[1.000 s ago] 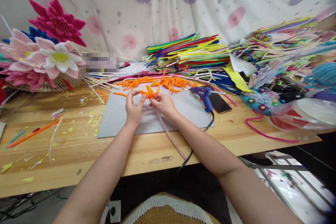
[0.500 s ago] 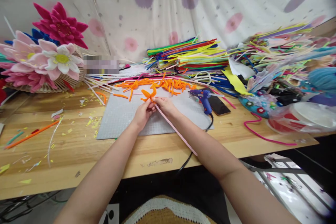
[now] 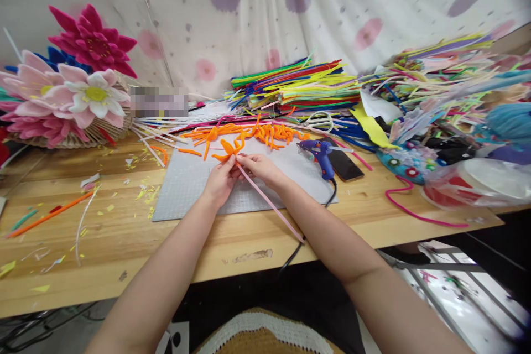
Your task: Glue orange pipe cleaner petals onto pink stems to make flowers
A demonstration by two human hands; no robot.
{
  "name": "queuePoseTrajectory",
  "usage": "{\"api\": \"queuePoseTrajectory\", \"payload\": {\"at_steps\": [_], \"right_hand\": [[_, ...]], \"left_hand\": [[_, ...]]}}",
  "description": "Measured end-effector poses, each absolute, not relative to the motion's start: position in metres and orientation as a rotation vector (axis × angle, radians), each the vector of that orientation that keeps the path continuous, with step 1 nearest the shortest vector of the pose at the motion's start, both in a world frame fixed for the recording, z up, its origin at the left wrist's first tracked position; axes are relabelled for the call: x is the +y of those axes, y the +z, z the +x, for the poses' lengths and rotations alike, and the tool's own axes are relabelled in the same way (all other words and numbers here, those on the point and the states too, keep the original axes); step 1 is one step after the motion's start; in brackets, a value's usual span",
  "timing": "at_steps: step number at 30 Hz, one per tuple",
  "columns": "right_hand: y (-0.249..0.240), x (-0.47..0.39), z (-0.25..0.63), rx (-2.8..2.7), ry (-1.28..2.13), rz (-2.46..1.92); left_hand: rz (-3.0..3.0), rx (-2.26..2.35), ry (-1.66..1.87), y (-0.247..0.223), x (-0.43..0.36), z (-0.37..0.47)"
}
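Above the grey mat point(image 3: 199, 193), both hands meet at the base of an orange pipe-cleaner piece point(image 3: 229, 147) with curled arms. My left hand point(image 3: 220, 180) pinches its underside. My right hand point(image 3: 258, 168) is closed at the same spot, on the top of a pale pink stem point(image 3: 271, 204) that slants down to the right, past the table's front edge side. Behind the hands lie more orange curled pieces point(image 3: 276, 135) along the mat's back edge. The fingertips partly hide where stem and orange piece meet.
A blue glue gun point(image 3: 321, 156) lies right of the hands beside a black phone point(image 3: 346, 167); its cord runs to the front edge. White-handled scissors point(image 3: 320, 121) and bundled coloured pipe cleaners point(image 3: 298, 86) are behind. Felt-like flowers point(image 3: 97, 94) stand at left, a wrapped tub point(image 3: 489, 182) at right.
Both hands have shifted slightly left with the orange piece, which has turned a little. The pink stem's lower end has moved left and now stands apart from the right forearm.
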State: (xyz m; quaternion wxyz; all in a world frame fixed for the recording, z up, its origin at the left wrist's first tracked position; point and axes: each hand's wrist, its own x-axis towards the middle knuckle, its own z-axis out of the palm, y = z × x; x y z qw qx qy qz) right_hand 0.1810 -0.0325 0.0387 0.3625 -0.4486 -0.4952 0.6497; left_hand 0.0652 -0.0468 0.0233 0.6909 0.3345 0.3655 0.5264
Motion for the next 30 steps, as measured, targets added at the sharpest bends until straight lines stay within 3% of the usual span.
{"api": "queuePoseTrajectory", "payload": {"at_steps": [15,22,30], "right_hand": [[0.035,-0.028,0.192,-1.586,1.238,-1.126],[0.039,-0.021,0.21,-1.242,1.102,-1.089],[0.04,-0.023,0.212,-1.227,1.046,-1.07]], "left_hand": [[0.689,0.807,1.173,0.026,-0.043,0.054],[0.587,0.851,1.16,0.026,-0.041,0.05],[0.441,0.74,1.026,0.039,-0.044,0.048]]}}
